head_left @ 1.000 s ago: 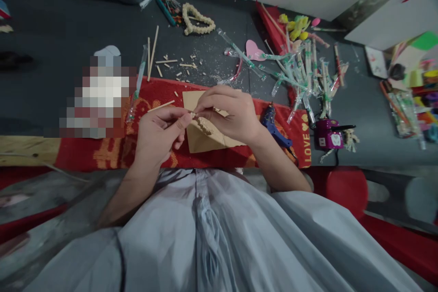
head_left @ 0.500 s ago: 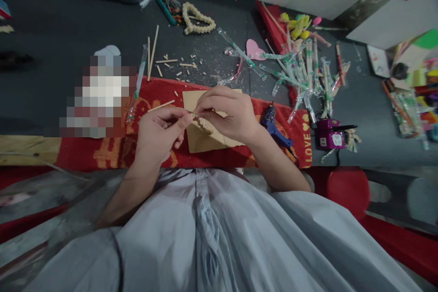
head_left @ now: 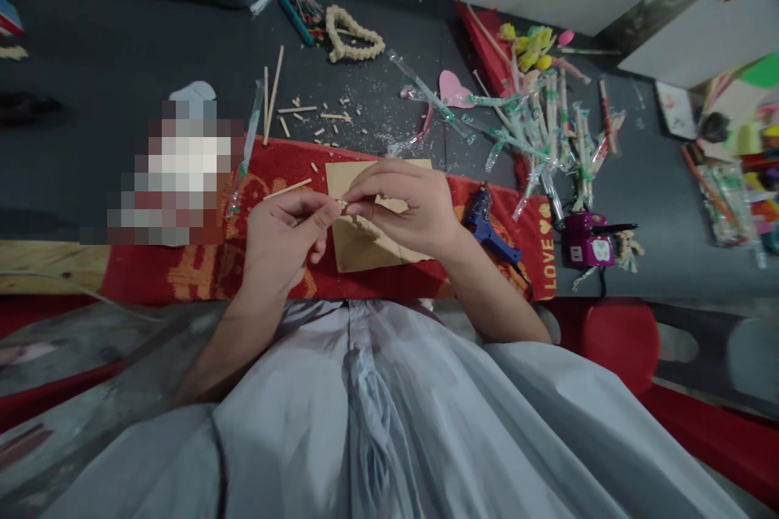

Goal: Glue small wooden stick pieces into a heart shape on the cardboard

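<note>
My left hand [head_left: 283, 239] is closed in a pinch, thumb against forefinger, on the end of a small pale, knobbly piece [head_left: 342, 204]. From the other side, the fingertips of my right hand [head_left: 407, 203] pinch the same spot. A lumpy strip [head_left: 366, 225] of that pale material runs from there under my right hand, which partly hides it. Below both hands lies a tan board [head_left: 353, 255] on a red towel [head_left: 207, 272]. To the right of my right wrist rests a blue glue gun [head_left: 485, 229].
Short cut sticks [head_left: 298, 109] and crumbs are scattered beyond the towel. A pale knobbly heart-shaped frame [head_left: 353, 49] lies farther back. Clear-wrapped sticks [head_left: 517, 126] are piled at the right, near a purple box [head_left: 587, 239]. A pink heart cutout [head_left: 455, 89] lies beside them.
Both hands keep the same pinch on the pale piece, with only a slight shift of the fingertips. Nothing on the table has moved.
</note>
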